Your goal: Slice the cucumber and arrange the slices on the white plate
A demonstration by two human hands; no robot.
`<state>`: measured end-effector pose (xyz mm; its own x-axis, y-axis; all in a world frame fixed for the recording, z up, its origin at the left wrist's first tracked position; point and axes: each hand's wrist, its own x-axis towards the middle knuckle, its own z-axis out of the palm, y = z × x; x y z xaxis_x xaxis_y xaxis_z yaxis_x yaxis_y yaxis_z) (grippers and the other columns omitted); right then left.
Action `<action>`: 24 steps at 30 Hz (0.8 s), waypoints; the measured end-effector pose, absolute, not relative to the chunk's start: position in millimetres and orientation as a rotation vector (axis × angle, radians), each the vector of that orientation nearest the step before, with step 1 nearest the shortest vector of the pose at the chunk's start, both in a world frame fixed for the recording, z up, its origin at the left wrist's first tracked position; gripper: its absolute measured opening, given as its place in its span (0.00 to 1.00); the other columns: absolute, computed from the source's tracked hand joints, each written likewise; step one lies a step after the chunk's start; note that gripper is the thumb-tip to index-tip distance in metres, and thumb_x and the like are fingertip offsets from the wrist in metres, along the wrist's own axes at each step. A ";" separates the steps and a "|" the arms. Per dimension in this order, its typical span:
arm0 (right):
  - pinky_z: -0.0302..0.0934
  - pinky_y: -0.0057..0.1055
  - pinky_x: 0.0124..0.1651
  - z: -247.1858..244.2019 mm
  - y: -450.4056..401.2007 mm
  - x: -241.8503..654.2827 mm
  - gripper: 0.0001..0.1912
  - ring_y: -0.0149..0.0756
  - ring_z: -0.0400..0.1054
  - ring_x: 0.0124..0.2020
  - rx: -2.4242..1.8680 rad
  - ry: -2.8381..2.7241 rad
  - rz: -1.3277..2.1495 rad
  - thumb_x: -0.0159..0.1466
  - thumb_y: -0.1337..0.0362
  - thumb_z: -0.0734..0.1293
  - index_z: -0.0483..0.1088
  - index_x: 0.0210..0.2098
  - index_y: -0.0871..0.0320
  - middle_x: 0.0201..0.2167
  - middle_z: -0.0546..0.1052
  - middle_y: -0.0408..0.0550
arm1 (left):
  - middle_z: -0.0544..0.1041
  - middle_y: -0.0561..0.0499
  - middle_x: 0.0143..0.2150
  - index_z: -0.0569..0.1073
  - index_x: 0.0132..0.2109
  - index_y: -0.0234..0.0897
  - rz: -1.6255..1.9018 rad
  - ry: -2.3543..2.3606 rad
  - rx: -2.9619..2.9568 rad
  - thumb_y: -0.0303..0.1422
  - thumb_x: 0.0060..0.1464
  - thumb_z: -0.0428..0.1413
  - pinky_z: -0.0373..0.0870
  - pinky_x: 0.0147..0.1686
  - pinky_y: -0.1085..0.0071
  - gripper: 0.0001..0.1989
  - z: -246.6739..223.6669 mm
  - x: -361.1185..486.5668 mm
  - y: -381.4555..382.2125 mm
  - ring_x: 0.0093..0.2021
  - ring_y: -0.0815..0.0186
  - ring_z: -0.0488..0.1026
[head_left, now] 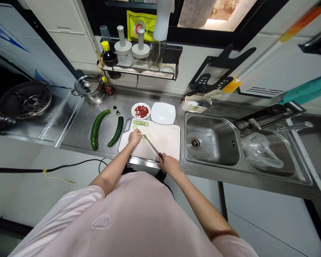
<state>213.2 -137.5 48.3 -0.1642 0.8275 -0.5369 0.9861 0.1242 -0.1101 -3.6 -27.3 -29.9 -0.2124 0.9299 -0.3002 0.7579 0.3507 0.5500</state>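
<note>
My right hand [169, 165] is wrapped around the black handle of a kitchen knife [153, 145], its blade slanting up to the left over the white cutting board [166, 142]. A pale green cucumber slice [144, 136] is at the knife's tip. Just left of that tip is my left hand [135, 137], fingers drawn together; what they pinch, if anything, is too small to make out. Above it, several overlapping cucumber slices [141, 123] lie in a row along the board's top edge, with a single slice [135, 127] below them.
Left of the board lie a long cucumber [96, 130] and a shorter cut cucumber [116, 132], with end pieces [118, 112]. Behind are a plate of chopped red bits [141, 111] and a white square plate [163, 112]. A sink [211, 139] is right; a steel pot [89, 89] stands back left.
</note>
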 end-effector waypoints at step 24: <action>0.58 0.31 0.40 55.2 -147.3 223.6 0.20 0.41 0.72 0.41 1.735 2.044 -0.643 0.69 0.53 0.50 0.64 0.45 0.59 0.37 0.76 0.55 | 0.76 0.52 0.33 0.72 0.39 0.41 0.364 2.025 1.453 0.34 0.50 0.55 0.63 0.35 0.73 0.07 -25.9 -3.3 -26.9 0.36 0.65 0.72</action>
<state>223.6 -147.3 55.2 -0.1640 0.8115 -0.5609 0.9865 0.1321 -0.0973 -3.3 -26.9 -25.9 -0.2096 0.9247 -0.3179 0.7560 0.3595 0.5471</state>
